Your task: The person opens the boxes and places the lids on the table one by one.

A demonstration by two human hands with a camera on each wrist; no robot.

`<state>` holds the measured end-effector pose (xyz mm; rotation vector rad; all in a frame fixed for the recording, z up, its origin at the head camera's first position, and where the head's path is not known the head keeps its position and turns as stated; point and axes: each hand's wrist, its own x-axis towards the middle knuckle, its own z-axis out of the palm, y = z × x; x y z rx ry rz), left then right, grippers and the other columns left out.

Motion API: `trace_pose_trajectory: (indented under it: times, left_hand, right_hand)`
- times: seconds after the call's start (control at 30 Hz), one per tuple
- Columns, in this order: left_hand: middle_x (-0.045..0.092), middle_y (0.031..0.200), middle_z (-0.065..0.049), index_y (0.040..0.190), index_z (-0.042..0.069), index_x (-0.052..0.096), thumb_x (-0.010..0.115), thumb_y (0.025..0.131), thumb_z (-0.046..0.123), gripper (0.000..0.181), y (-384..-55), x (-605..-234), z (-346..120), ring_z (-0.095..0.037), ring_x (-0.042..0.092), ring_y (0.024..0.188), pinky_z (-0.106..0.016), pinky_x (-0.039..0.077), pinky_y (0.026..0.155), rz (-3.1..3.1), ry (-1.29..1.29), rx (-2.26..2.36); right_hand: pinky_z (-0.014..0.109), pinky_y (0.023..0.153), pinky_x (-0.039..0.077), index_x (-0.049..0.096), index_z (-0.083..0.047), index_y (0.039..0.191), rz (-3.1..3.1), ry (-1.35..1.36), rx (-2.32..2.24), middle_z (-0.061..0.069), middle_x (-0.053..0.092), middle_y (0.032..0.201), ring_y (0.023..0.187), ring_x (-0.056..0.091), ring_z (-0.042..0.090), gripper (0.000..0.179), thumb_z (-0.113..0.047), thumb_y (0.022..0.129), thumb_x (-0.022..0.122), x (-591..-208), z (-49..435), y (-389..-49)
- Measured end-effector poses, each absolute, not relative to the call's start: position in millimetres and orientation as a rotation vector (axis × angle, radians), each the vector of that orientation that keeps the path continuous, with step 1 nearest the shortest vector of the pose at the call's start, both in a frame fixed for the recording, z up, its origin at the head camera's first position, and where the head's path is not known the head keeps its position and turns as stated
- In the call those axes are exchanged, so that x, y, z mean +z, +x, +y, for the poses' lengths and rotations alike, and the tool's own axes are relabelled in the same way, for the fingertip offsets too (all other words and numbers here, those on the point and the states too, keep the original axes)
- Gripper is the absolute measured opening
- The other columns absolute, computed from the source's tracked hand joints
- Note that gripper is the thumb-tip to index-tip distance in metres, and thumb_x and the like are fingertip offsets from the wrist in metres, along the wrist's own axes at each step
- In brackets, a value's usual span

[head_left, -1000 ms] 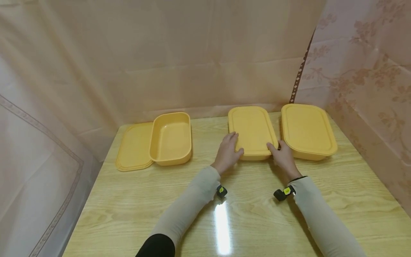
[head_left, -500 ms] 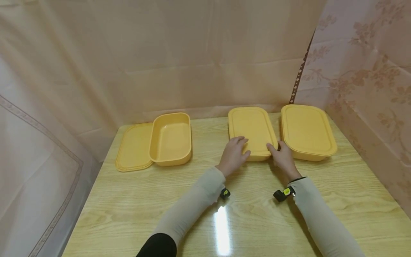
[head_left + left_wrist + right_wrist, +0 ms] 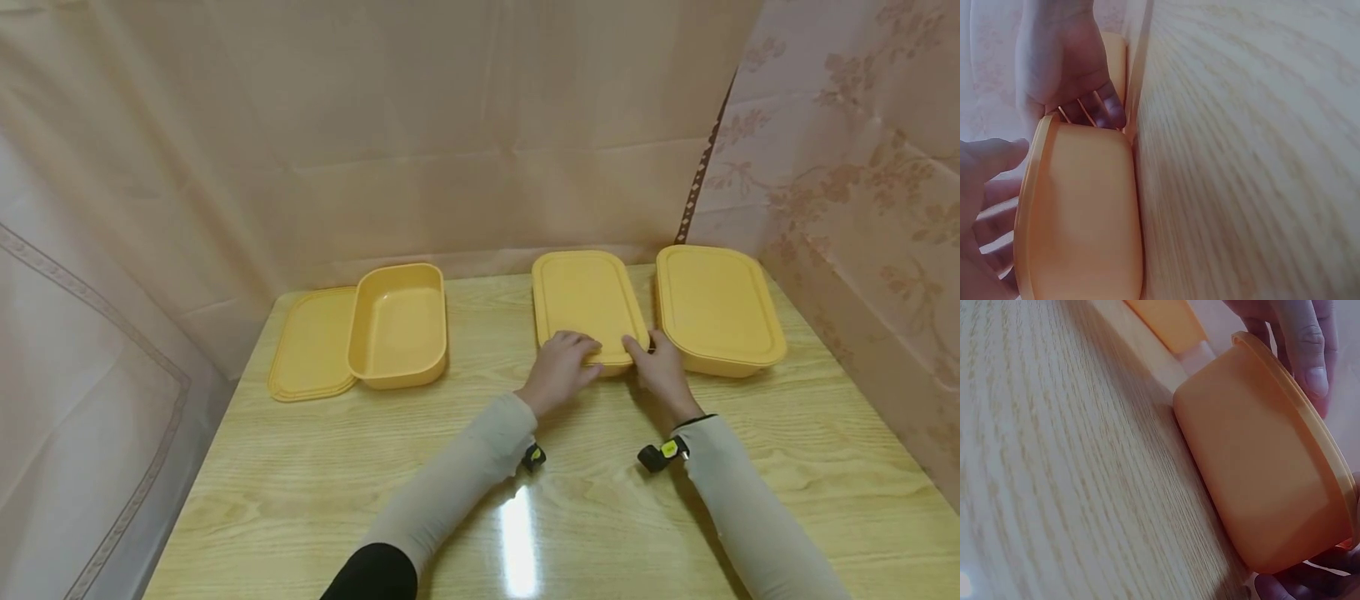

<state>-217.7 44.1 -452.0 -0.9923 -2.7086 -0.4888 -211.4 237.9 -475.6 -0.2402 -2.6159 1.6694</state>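
Note:
A yellow rectangular food container (image 3: 588,292) stands lidded on the wooden table, between my two hands. At its front right corner my right hand (image 3: 663,379) grips it, thumb on the lid's edge and fingers along the side wall. My left hand (image 3: 558,371) lies over the front edge of the lid (image 3: 1329,437), its fingers loosely bent on top. In the left wrist view the lid sits along the rim of the container wall (image 3: 1088,212), and the right hand's fingers (image 3: 1110,112) reach down that wall's far end. The container's inside is hidden under the lid.
Close on the right stands a second lidded yellow container (image 3: 720,304). To the left is an uncovered yellow container (image 3: 435,375), partly over a loose yellow lid (image 3: 311,350). Curtain cloth (image 3: 480,167) hangs behind the wooden table (image 3: 300,500).
My left hand has slid from the container's left side rightward along the front edge of the lid. The right hand and all the containers have stayed in place.

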Motion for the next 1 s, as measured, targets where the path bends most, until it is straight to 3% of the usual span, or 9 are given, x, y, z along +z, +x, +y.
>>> trace_pose_trajectory:
  times: [0.43,0.67,0.9,1.0]
  left_hand:
    - [0.067,0.111,0.002,0.116,0.02,0.073,0.065,0.094,0.031,0.026,-214.1,-451.0,43.8,-0.014,0.058,0.104,-0.025,0.047,0.09,-2.671,-1.029,-0.433]
    - [0.066,0.11,0.006,0.116,0.023,0.073,0.061,0.096,0.033,0.025,-214.6,-450.7,43.4,-0.012,0.058,0.101,-0.023,0.048,0.089,-2.627,-1.032,-0.286]
    - [0.065,0.11,0.006,0.117,0.024,0.072,0.06,0.097,0.033,0.026,-213.3,-450.6,43.7,-0.011,0.058,0.101,-0.022,0.049,0.085,-2.652,-1.024,-0.287]
    - [0.065,0.11,0.006,0.117,0.023,0.072,0.06,0.096,0.032,0.026,-212.2,-449.8,44.5,-0.012,0.058,0.101,-0.023,0.049,0.083,-2.67,-1.014,-0.307]
  right_hand:
    - [0.022,0.044,0.042,0.046,0.007,0.12,-2.605,-0.241,1.666,-0.004,0.047,0.07,0.048,0.045,0.002,0.053,-0.041,0.099,0.05,-475.8,236.5,-209.6]
    - [0.021,0.048,0.043,0.049,0.007,0.121,-2.564,-0.252,1.631,0.001,0.051,0.081,0.055,0.047,0.001,0.052,-0.039,0.099,0.052,-478.8,235.3,-212.4]
    - [0.021,0.044,0.038,0.045,0.003,0.119,-2.572,-0.235,1.762,-0.009,0.042,0.063,0.046,0.041,0.001,0.057,-0.049,0.097,0.052,-477.3,239.3,-211.4]
    - [0.022,0.044,0.039,0.044,-0.001,0.114,-2.576,-0.232,1.776,-0.009,0.041,0.063,0.046,0.041,0.001,0.055,-0.052,0.095,0.053,-475.8,239.8,-210.0]
